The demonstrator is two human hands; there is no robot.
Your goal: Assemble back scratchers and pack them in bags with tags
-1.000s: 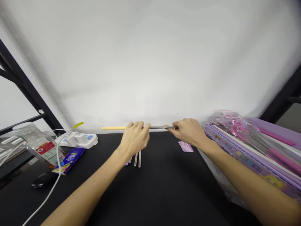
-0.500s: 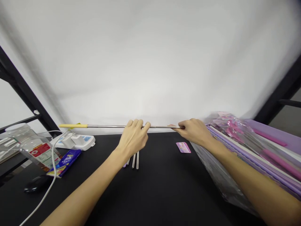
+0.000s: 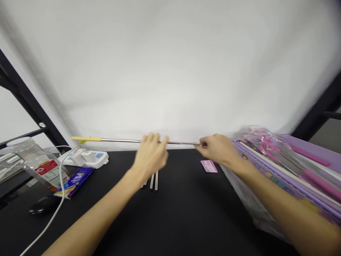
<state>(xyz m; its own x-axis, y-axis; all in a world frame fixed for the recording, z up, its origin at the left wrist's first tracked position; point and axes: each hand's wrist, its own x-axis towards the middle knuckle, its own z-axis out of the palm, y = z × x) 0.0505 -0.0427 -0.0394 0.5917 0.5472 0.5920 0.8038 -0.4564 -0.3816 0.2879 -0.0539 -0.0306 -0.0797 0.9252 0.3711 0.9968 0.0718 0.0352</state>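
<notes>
A thin metal rod with a yellow handle (image 3: 86, 138) stretches almost level across the view, just above the back of the table. My left hand (image 3: 150, 156) is closed around the middle of its shaft, the back of the hand toward me and a little blurred. At the rod's right end, the fingers of my right hand (image 3: 217, 149) are curled and pinch the tip, which they hide. Below my left hand, several slim metal sticks (image 3: 156, 181) lie on the black table, partly covered by it. A small pink card (image 3: 209, 166) rests below my right hand.
On the left stand a clear jar (image 3: 45, 167), a white power strip (image 3: 98, 158), a blue packet (image 3: 77, 181), a black mouse (image 3: 44, 205) and a white cable (image 3: 61, 188). To the right, a purple box (image 3: 282, 185) holds plastic-wrapped pink-handled rods (image 3: 319, 183). A white wall (image 3: 170, 71) rises behind.
The rod's yellow end has risen slightly and shifted right. My right hand has moved a little left, its fingers curling tighter at the tip. My left hand has barely moved.
</notes>
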